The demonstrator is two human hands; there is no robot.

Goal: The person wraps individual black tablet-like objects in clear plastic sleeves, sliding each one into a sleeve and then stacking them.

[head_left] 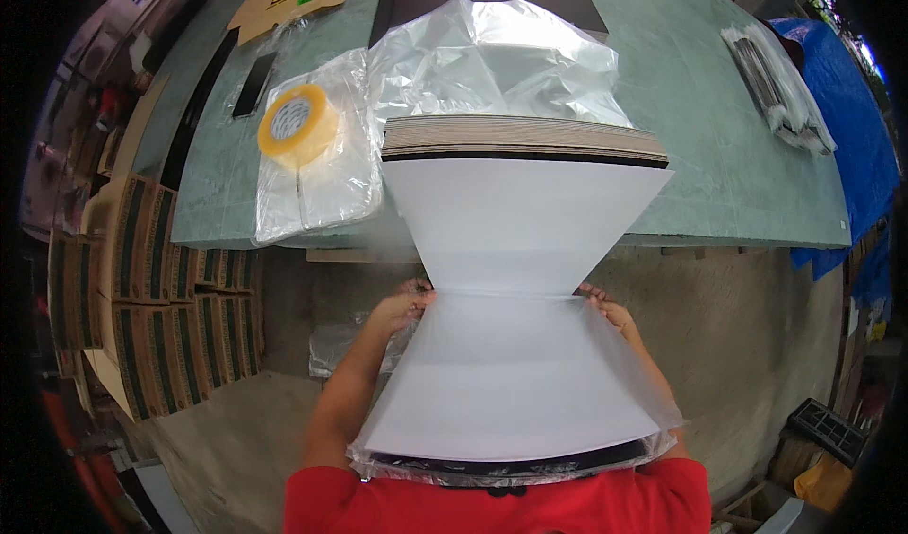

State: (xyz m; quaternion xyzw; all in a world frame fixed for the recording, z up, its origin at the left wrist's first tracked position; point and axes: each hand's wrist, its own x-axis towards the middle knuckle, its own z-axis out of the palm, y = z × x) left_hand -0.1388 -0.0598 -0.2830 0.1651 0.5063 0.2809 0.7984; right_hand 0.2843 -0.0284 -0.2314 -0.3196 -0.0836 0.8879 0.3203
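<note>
Nearby, tape roll and crumpled plastic flank the sheet stack.

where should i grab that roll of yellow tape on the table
By its outer rim, from above. The tape roll lies flat on a stack of clear bags, so fingers can span the ring or hook its open core. Both hands hold the white sheets.

Bright, even daylight, glare on the clear plastic wrap, strong fisheye bending and dark corners.
</note>
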